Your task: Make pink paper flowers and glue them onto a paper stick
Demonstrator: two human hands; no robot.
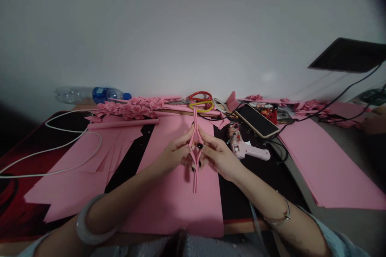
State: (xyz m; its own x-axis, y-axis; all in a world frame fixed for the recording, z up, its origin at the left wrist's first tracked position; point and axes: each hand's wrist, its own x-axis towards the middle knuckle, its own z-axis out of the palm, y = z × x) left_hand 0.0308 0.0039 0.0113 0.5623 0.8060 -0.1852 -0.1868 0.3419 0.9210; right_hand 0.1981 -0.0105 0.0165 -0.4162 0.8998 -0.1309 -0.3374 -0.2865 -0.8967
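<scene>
Both my hands hold a folded pink paper strip (195, 180) upright above the table, seen edge-on. Its layers part in the middle into a diamond-shaped gap, while its top and bottom ends stay close together. My left hand (177, 150) pinches the left layer, and my right hand (215, 150) grips the right layer with the thumb at the gap. Some fingertips are hidden behind the paper. Under the hands lies a large pink paper sheet (169, 209).
Behind lie pink paper flowers (129, 108), scissors (200, 97) with red handles and a plastic bottle (90, 94). A glue gun (251, 150) and a phone (257, 121) sit right. Pink sheets (334, 164) are stacked farther right, cut pieces (75, 184) left, crossed by a white cable (60, 174).
</scene>
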